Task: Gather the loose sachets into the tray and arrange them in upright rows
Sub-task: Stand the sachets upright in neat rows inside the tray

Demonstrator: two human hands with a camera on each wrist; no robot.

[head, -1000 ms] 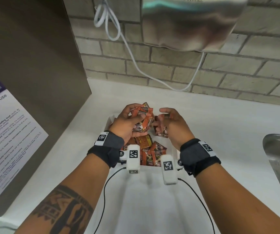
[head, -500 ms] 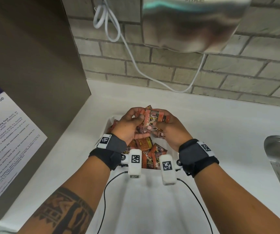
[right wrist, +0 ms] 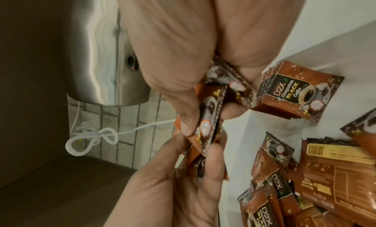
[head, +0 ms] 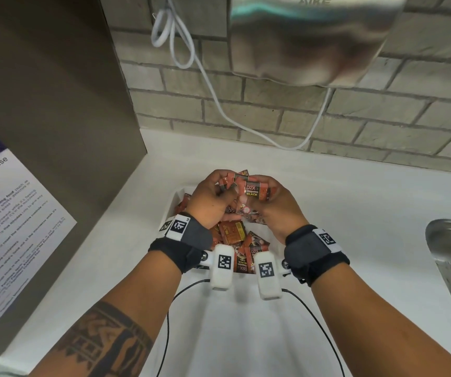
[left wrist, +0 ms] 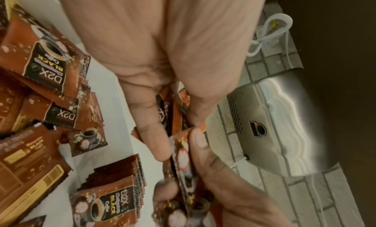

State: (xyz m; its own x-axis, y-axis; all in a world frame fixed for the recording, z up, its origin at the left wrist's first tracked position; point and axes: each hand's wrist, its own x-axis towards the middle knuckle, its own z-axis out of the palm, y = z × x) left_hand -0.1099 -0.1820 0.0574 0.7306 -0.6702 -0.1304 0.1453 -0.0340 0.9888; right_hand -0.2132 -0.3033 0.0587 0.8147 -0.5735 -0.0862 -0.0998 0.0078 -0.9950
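Both forearms are bare. Each wrist wears a black fabric wristband (head: pixel 182 247) (head: pixel 312 254) with a white tag printed with a square black-and-white marker (head: pixel 178 226) (head: pixel 326 238). A white rounded camera housing (head: pixel 222 263) (head: pixel 267 273), also bearing a marker, is fixed by silver screws to each band's inner side, and a thin black cable (head: pixel 168 317) (head: pixel 319 327) trails from each. A dark geometric band tattoo (head: pixel 102 338) rings the left forearm

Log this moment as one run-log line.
left hand + right hand: holding coffee sachets | above tray | rows: not formed
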